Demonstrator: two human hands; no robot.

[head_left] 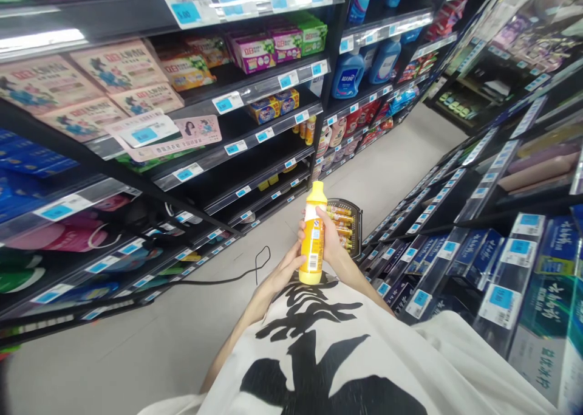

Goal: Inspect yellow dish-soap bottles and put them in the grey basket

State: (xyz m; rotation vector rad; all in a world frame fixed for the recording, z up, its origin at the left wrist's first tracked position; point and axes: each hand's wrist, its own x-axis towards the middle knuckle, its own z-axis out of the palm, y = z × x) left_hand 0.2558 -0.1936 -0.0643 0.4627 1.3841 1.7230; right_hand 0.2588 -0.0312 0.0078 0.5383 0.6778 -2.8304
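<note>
A yellow plastic bottle with an orange printed label and a barcode stands upright in front of my chest. The fingers of my left hand are closed around its lower left side. My right hand grips the bottle from the right, its thumb lying along the upper label. Part of each hand's fingers is hidden behind the bottle. Just beyond my hands, a dark shopping basket holds several similar yellow-orange bottles, lying on their sides.
Shelves with boxed soaps line the left, and blue detergent jugs stand farther along. Toothpaste boxes fill the right shelves. A black cable crosses the grey floor.
</note>
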